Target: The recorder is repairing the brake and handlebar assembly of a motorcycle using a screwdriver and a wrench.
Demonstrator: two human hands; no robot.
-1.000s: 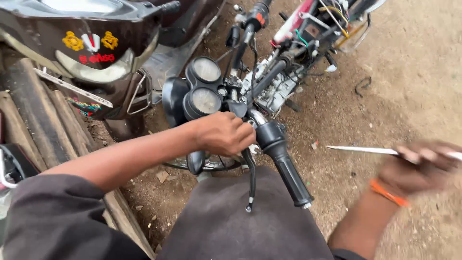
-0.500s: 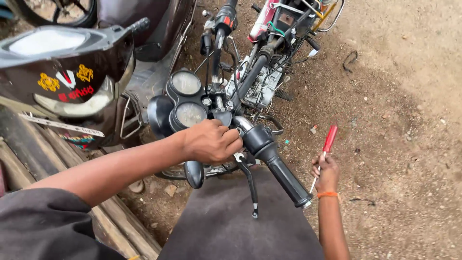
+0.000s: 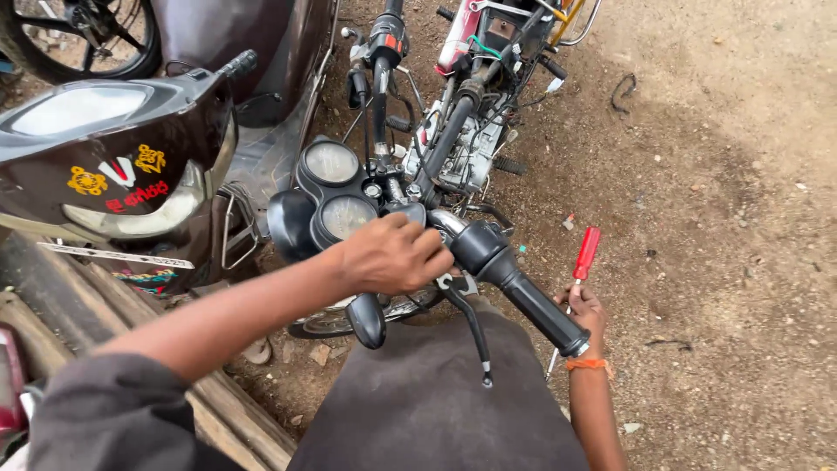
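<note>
Right hand (image 3: 582, 307) dropped lower vs before, fingers pinching one red-handled screwdriver (image 3: 586, 253); left hand (image 3: 394, 255) stayed, fingers curled on black motorcycle handlebar (image 3: 488, 253). Two round gauges (image 3: 331, 163).

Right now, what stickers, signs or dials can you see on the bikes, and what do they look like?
Yellow flower-shaped stickers with red and white marks between and below them: on the dark scooter front, left.
Colourful strip sticker: lower on that scooter, long and narrow.
Two round dials: above the left hand, grey faces in black housings.
No packages or screens.
</note>
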